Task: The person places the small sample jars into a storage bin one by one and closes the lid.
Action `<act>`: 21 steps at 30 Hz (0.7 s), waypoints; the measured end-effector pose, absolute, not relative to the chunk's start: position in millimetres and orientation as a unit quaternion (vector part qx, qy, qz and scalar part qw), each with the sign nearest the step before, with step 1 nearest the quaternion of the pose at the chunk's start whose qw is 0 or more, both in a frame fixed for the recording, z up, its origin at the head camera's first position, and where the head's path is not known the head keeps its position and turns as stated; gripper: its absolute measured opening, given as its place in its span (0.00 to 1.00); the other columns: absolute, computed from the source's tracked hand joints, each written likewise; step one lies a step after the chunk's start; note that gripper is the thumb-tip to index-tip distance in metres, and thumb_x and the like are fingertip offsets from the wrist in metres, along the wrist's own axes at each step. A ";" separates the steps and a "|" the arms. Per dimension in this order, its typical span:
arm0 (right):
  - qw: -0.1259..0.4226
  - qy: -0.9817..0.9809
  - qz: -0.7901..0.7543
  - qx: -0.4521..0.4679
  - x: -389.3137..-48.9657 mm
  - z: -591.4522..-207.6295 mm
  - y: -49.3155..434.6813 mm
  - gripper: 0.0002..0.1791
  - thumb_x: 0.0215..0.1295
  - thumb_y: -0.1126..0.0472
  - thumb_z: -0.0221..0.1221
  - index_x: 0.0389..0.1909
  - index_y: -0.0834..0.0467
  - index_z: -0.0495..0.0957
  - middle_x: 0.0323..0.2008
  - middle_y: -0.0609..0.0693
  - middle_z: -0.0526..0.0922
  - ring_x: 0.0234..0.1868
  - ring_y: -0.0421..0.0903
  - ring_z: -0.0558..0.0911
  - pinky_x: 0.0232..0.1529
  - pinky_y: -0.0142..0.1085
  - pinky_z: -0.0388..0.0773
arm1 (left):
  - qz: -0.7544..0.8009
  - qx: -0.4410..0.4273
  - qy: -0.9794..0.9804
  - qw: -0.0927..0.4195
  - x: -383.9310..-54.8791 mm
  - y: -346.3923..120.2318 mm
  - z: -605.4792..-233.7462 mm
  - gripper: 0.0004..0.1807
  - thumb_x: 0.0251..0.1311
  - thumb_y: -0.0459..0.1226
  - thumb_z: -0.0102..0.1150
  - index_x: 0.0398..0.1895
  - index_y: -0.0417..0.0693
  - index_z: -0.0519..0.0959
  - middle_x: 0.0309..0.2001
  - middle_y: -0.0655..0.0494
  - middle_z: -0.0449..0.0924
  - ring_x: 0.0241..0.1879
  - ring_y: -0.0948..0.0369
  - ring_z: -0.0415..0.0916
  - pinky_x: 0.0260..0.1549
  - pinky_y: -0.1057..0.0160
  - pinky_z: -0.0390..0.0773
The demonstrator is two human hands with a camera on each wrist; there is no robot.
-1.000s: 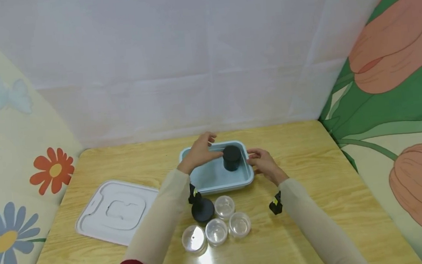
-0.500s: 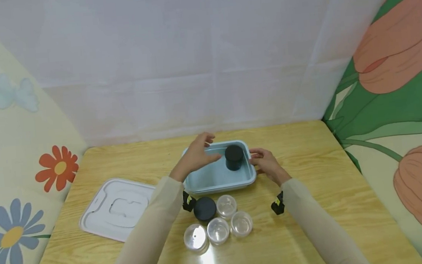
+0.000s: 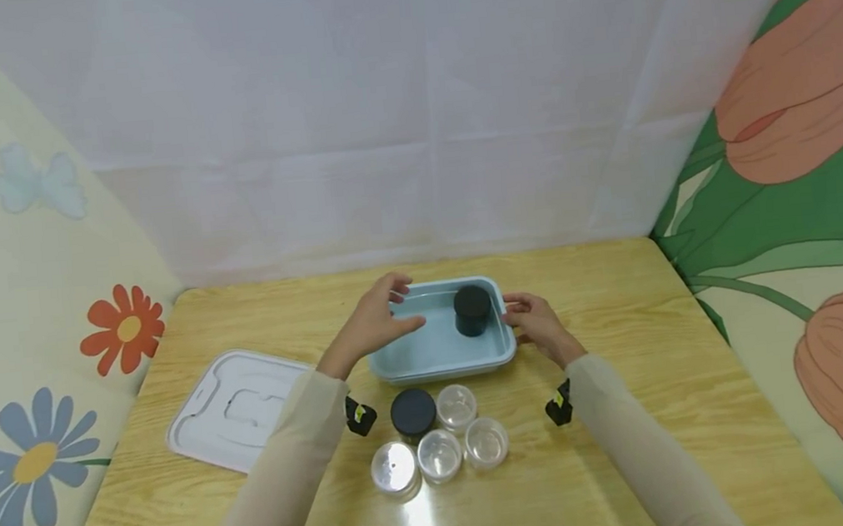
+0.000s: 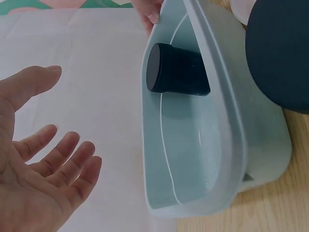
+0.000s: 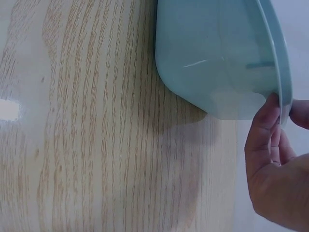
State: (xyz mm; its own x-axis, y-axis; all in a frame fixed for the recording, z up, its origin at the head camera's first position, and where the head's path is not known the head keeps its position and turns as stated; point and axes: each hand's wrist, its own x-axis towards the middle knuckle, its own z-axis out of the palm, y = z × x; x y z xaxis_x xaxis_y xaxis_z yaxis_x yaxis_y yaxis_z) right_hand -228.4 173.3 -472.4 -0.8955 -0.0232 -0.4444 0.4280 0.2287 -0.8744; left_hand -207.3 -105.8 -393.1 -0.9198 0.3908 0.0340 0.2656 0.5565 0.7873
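Note:
A light blue plastic bin (image 3: 424, 344) stands on the wooden table with a black lidded jar (image 3: 473, 310) upright inside, toward its right end. At that end my right hand (image 3: 540, 324) pinches the rim; in the right wrist view the thumb lies over the bin's edge (image 5: 285, 72) and the fingers are beneath it. My left hand (image 3: 372, 321) holds nothing, its fingers loosely bent and the thumb apart, over the bin's left end. The left wrist view shows this left hand (image 4: 53, 164) well apart from the jar (image 4: 181, 70).
In front of the bin stand a second black-lidded jar (image 3: 414, 412) and several clear round containers, one of them a clear jar (image 3: 394, 467) with glare on top. A white lid (image 3: 246, 404) lies at the left, partly behind the left sleeve. A white cloth (image 3: 410, 130) hangs behind the table.
My left hand has drawn back to the left, away from the black jar, which stays in the bin. The right hand keeps its place at the bin's right rim.

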 end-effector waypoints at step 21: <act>0.188 0.759 -0.608 0.132 -228.0 -472.5 173.6 0.25 0.69 0.65 0.52 0.66 0.55 0.64 0.56 0.56 0.70 0.49 0.49 0.76 0.33 0.33 0.80 | 0.448 0.183 0.872 0.073 -166.0 -136.3 -404.7 0.35 0.54 0.38 0.66 0.64 0.38 0.63 0.57 0.42 0.71 0.54 0.48 0.71 0.52 0.48 0.74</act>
